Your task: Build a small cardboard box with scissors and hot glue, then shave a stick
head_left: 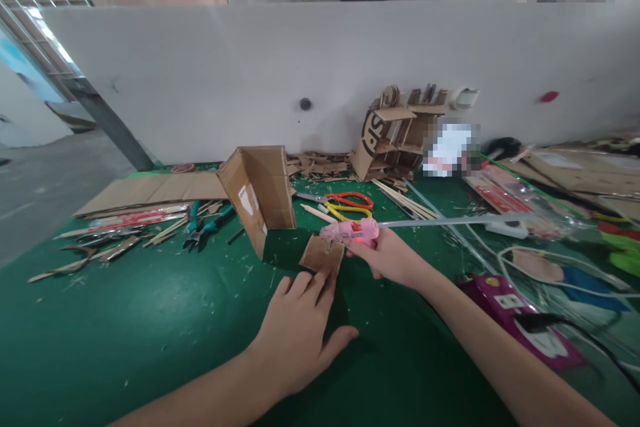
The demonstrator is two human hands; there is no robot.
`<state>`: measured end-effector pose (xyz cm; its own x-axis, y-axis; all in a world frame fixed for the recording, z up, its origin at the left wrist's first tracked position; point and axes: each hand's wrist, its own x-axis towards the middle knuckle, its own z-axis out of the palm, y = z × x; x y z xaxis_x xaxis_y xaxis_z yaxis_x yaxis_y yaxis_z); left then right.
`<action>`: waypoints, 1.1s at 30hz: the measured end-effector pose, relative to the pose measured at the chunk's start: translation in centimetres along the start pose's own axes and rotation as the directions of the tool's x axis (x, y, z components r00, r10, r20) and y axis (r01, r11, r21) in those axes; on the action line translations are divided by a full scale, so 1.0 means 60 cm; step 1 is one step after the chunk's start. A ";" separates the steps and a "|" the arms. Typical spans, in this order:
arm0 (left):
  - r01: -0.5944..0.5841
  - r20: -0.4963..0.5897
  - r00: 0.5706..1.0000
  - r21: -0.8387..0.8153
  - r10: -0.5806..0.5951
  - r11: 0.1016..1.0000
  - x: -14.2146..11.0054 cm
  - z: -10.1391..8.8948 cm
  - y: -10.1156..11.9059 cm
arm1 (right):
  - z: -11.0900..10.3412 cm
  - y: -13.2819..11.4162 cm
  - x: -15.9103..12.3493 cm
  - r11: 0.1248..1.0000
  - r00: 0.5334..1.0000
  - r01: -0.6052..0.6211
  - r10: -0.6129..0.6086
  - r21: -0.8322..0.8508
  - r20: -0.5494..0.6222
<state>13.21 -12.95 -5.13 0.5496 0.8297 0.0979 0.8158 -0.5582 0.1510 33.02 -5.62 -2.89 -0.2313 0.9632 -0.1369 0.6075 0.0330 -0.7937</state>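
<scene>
A small flat piece of cardboard lies on the green table. My left hand rests with its fingertips on the near edge of that piece, fingers stretched and thumb apart. In my right hand is a pink hot glue gun, its nozzle pointing left just above the cardboard piece. A long clear glue stick sticks out of the gun's back. Beyond my left hand stands a folded cardboard form, open toward me.
Pliers and sticks lie to the left. Scissors and wooden skewers lie behind the gun. A cardboard shelf stands by the wall. A purple power strip with cables lies on the right.
</scene>
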 end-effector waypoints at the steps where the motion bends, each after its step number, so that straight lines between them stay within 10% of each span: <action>1: -0.001 -0.003 1.000 0.000 0.001 1.000 0.000 -0.001 -0.001 | -0.001 -0.002 -0.002 1.000 1.000 0.000 0.000 -0.008 0.017; 15: 0.032 0.008 0.999 0.020 -0.032 0.999 0.001 0.002 -0.008 | -0.010 -0.010 0.005 0.958 0.968 0.248 -0.252 -0.143 -0.011; 22: 0.035 0.016 0.999 0.064 -0.036 0.997 0.017 -0.006 -0.027 | -0.018 0.010 0.015 0.992 0.996 0.000 -0.011 -0.127 -0.085; 33: -0.017 -0.072 0.997 0.148 0.028 0.989 0.041 -0.012 -0.074 | -0.018 0.016 0.011 0.991 0.991 0.106 -0.112 -0.080 -0.075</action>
<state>10.83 -8.42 -4.84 0.5576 0.8119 0.1727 0.8241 -0.5664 0.0023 34.26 -4.64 -3.09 -0.2403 0.9707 -0.0023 0.6382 0.1562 -0.7538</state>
